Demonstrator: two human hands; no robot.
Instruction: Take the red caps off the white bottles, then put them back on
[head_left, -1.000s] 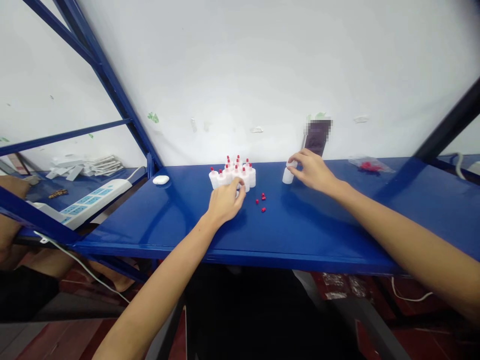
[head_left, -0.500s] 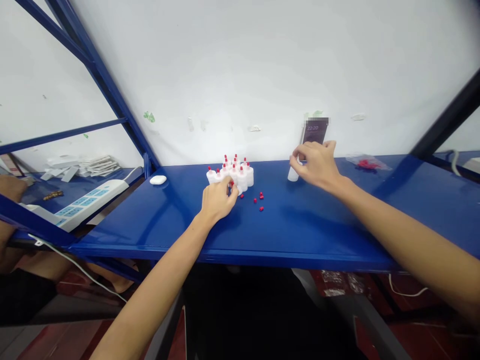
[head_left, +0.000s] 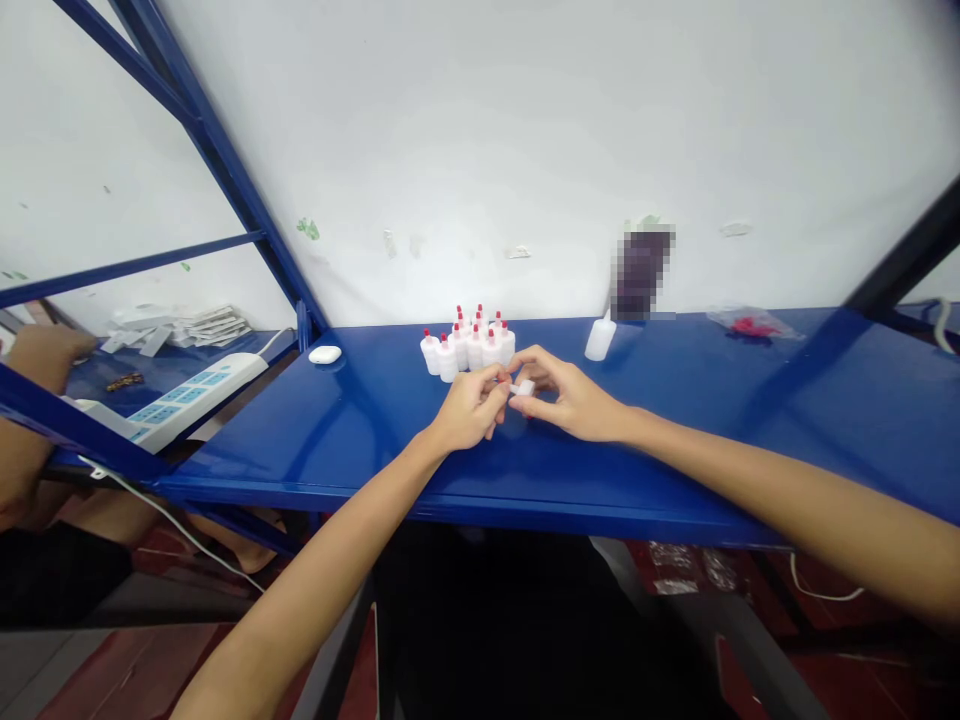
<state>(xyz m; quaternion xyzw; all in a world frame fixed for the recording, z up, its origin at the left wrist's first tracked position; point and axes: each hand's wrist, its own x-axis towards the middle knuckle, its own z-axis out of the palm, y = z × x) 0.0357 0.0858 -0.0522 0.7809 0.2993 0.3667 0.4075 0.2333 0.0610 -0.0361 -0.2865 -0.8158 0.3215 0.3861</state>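
In front of me, both hands meet over the blue table (head_left: 360,440). My right hand (head_left: 574,398) is closed around a small white squeeze bottle (head_left: 527,387), tilted so its narrow nozzle points left. At the nozzle's tip, my left hand (head_left: 471,408) pinches a small red cap (head_left: 503,378), mostly hidden by the fingers. Just behind the hands stand several white bottles (head_left: 448,362) with red caps on their nozzles. Another white bottle (head_left: 599,340), with no red cap on its nozzle, stands upright to the right. My right hand mostly hides the loose red caps on the table.
A dark phone (head_left: 642,272) leans on the wall behind the uncapped bottle. A clear bag of red caps (head_left: 754,325) lies at the right. At the left are a white case (head_left: 325,355), a blue frame post and a power strip (head_left: 199,395). Another person's arm (head_left: 37,400) shows at far left.
My right hand has come left from beside the phone to the middle, bringing a white bottle. My left hand has moved slightly right and toward me, away from the capped bottles, meeting the nozzle.
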